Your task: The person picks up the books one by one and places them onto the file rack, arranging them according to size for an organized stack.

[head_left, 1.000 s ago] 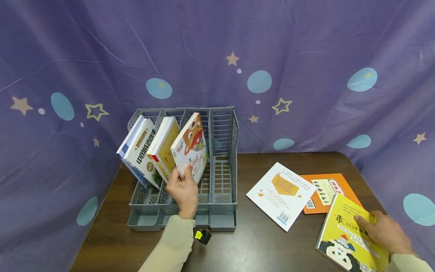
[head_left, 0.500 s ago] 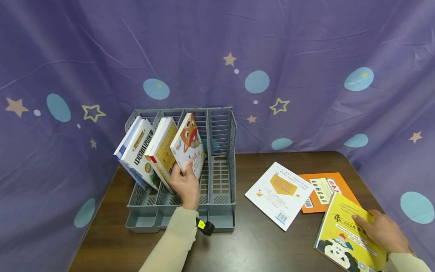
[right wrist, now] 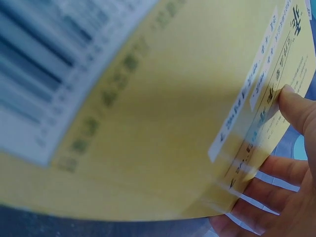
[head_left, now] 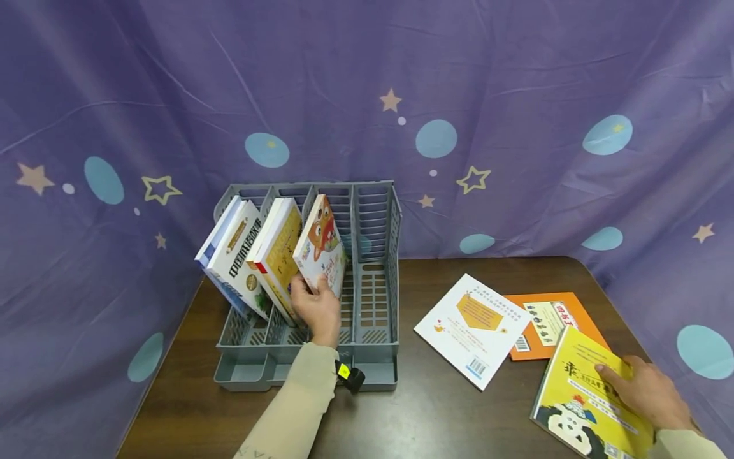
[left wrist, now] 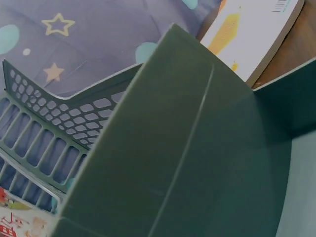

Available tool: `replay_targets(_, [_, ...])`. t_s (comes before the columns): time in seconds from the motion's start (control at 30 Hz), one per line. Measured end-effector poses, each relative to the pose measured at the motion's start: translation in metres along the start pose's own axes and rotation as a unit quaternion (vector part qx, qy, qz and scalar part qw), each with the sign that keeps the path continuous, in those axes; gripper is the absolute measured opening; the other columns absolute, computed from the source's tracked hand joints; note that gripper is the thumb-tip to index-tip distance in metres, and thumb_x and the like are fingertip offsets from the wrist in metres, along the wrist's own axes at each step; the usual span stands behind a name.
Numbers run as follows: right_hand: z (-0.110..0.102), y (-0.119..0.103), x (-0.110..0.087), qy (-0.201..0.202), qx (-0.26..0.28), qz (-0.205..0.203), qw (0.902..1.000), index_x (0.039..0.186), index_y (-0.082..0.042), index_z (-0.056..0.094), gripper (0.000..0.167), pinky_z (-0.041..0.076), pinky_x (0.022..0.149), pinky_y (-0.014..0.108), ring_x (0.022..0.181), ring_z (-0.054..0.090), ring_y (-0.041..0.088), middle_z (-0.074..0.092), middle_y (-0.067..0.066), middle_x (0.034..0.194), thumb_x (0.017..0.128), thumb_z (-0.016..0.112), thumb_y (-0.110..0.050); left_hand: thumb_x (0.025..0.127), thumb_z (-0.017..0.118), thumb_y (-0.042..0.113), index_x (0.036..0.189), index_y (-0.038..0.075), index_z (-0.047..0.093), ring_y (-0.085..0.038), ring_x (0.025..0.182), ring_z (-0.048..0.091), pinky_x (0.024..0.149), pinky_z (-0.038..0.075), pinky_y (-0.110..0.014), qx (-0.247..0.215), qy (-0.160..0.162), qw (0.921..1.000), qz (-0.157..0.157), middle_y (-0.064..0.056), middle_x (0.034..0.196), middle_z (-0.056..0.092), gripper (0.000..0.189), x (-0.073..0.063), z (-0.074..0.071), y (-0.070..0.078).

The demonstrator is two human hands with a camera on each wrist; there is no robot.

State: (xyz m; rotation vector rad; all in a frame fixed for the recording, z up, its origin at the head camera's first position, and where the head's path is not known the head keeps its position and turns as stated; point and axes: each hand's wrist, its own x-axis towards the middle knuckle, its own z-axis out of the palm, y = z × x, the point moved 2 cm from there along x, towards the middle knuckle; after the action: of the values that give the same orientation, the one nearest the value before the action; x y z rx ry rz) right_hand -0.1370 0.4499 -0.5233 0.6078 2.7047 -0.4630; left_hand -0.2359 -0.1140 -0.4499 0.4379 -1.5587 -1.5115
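Note:
My left hand (head_left: 318,313) holds the lower front edge of a white picture book (head_left: 322,245) with an orange animal on its cover. The book stands tilted in the third compartment from the left of a grey book rack (head_left: 375,376). A rack panel (left wrist: 197,133) fills most of the left wrist view, with only a corner of the book showing. Over at the right, my right hand (head_left: 654,392) grips a yellow book (head_left: 585,376) with a panda on it, thumb on the cover. In the right wrist view, several fingers go behind its edge.
Blue-and-white books (head_left: 237,255) and yellow-covered books (head_left: 281,255) lean in the rack's left two compartments. A white book (head_left: 476,325) lies on the brown table (head_left: 424,421), overlapping an orange book (head_left: 564,322). A purple curtain (head_left: 516,159) hangs behind.
My left hand has moved slightly right and down, and the white picture book sits a little lower in the rack. The right hand and the yellow book stay nearly still.

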Motion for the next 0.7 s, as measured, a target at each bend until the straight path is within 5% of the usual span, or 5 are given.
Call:
replay_targets(0.17, [0.0010, 0.0004, -0.0002, 0.002, 0.002, -0.001, 1.0000, 0.134, 0.016, 0.028, 0.112, 0.044, 0.069, 0.061, 0.097, 0.048, 0.053, 0.036, 0.044, 0.123, 0.079, 0.043, -0.080, 0.081, 0.060, -0.015, 0.103, -0.007, 0.053, -0.032, 0.107, 0.057, 0.088, 0.047, -0.048, -0.016, -0.011, 0.9996, -0.019, -0.021, 0.111, 0.058, 0.025, -0.0002, 0.0025, -0.0043])
replay_targets(0.4, [0.0004, 0.0010, -0.0012, 0.000, 0.003, -0.004, 1.0000, 0.134, 0.017, 0.028, 0.112, 0.045, 0.068, 0.060, 0.095, 0.049, 0.052, 0.038, 0.044, 0.121, 0.079, 0.042, -0.080, 0.076, 0.058, -0.014, 0.103, -0.003, 0.051, -0.033, 0.107, 0.055, 0.090, 0.044, -0.045, 0.061, -0.011, 0.9974, -0.037, -0.021, 0.110, 0.059, 0.030, -0.0001, 0.0030, -0.0054])
replay_targets(0.7, [-0.0002, 0.0002, -0.0013, 0.002, 0.003, -0.004, 1.0000, 0.134, 0.016, 0.027, 0.112, 0.045, 0.066, 0.058, 0.094, 0.049, 0.052, 0.037, 0.044, 0.123, 0.079, 0.043, -0.080, 0.079, 0.061, -0.012, 0.107, -0.003, 0.052, -0.033, 0.108, 0.056, 0.091, 0.046, -0.046, 0.069, -0.018, 0.9956, -0.061, -0.019, 0.114, 0.060, 0.031, 0.0019, -0.0020, -0.0071])
